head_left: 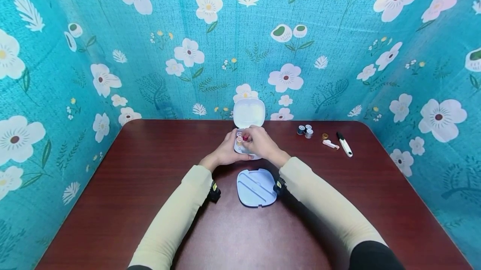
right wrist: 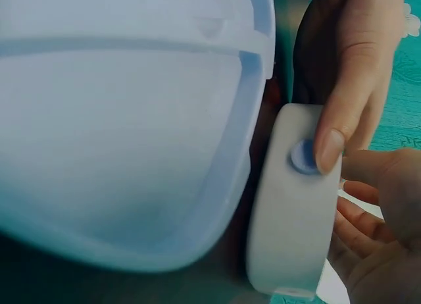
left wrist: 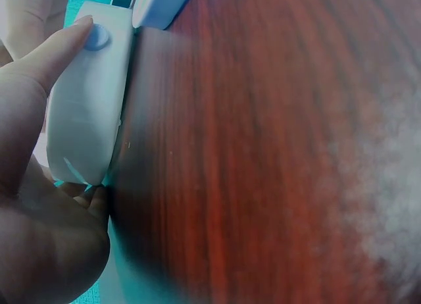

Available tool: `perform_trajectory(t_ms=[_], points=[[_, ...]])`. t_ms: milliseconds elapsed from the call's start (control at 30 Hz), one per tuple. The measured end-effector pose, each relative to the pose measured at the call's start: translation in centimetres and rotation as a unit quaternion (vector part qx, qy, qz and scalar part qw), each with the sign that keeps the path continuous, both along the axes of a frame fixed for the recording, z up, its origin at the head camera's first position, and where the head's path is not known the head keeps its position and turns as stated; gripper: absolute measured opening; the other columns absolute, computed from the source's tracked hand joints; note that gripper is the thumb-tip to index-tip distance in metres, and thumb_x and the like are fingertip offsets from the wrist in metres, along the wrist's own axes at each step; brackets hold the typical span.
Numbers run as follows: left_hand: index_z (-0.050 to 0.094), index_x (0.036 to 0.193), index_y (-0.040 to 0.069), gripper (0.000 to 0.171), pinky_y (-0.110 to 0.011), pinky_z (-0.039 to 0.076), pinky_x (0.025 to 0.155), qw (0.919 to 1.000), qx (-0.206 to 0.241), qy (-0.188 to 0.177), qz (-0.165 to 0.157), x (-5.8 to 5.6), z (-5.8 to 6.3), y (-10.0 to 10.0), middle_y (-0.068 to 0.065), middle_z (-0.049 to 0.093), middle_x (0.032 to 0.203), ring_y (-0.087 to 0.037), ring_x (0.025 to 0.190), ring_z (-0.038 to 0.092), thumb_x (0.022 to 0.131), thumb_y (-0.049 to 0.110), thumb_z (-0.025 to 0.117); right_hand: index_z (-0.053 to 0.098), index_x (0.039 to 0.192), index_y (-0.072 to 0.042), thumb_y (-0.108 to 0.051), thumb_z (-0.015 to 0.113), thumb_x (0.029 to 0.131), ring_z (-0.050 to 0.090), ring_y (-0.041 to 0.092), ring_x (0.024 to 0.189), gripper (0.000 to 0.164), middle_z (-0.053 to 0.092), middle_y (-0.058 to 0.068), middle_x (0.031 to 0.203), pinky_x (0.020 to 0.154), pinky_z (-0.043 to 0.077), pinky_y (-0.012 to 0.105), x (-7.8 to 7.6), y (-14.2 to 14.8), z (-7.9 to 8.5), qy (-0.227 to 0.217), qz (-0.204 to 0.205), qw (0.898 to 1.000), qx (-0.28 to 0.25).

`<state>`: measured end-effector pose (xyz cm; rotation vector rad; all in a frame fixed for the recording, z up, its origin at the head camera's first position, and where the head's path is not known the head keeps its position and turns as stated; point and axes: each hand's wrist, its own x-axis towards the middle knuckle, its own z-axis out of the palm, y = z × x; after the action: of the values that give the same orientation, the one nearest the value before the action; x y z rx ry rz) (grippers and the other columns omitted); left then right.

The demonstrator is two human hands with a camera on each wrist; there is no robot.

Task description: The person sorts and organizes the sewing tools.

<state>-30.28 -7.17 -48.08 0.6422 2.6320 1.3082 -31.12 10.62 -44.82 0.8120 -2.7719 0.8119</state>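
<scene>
A small white box point(head_left: 255, 157) stands on the table with its lid point(head_left: 249, 113) raised at the back. My left hand point(head_left: 224, 151) grips the box from the left, its thumb point(left wrist: 52, 57) lying along the front wall beside a round blue button point(left wrist: 97, 37). Between the fingertips of my right hand point(head_left: 262, 141) is a small red thread spool point(head_left: 245, 137), pinched over the box. A spool with orange-yellow thread point(head_left: 239, 139) sits inside. The right wrist view hides the spool behind the box wall point(right wrist: 289, 212). Nearer me lies a light blue tray point(head_left: 256, 187).
Three thread spools point(head_left: 309, 133), one of them dark, stand together to the right of the box. Further right lie a small gold ring-like piece point(head_left: 325, 136), a pink and white small tool point(head_left: 331, 144) and a black and white pen-like tool point(head_left: 344, 144). A flowered curtain point(head_left: 225, 44) surrounds the table.
</scene>
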Motion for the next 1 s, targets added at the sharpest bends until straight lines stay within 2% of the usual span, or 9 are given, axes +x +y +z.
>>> perform_trajectory(t_ms=[500,767,1000], points=[[0.017,0.160,0.009,0.117,-0.045,0.038,0.113,0.9998,-0.010,-0.014,0.003,0.2,0.2,-0.1,-0.015,0.029,0.154,-0.028,0.134,0.041,0.075,0.044,0.090,0.073,0.116,0.002,-0.011,0.078,0.090,0.066,0.037,0.095,0.029,0.069,0.020,0.107,0.083,0.056,0.042,1.0,1.6,0.8,-0.025,0.003,1.000,-0.005],[0.013,0.162,0.011,0.121,-0.045,0.037,0.114,0.9996,-0.015,-0.023,0.010,0.3,0.1,-0.1,-0.015,0.027,0.157,-0.027,0.135,0.041,0.075,0.047,0.090,0.073,0.117,0.001,-0.013,0.078,0.090,0.067,0.034,0.097,0.031,0.069,0.019,0.111,0.085,0.056,0.042,1.3,2.5,0.9,-0.014,0.010,1.000,0.002],[0.018,0.161,0.012,0.116,-0.046,0.038,0.112,0.9997,-0.002,-0.023,0.007,0.4,0.3,0.0,-0.015,0.030,0.154,-0.027,0.133,0.041,0.076,0.045,0.090,0.073,0.115,0.002,-0.012,0.078,0.090,0.067,0.036,0.100,0.029,0.070,0.018,0.112,0.088,0.055,0.044,1.6,3.3,1.2,-0.006,0.016,1.000,0.004]])
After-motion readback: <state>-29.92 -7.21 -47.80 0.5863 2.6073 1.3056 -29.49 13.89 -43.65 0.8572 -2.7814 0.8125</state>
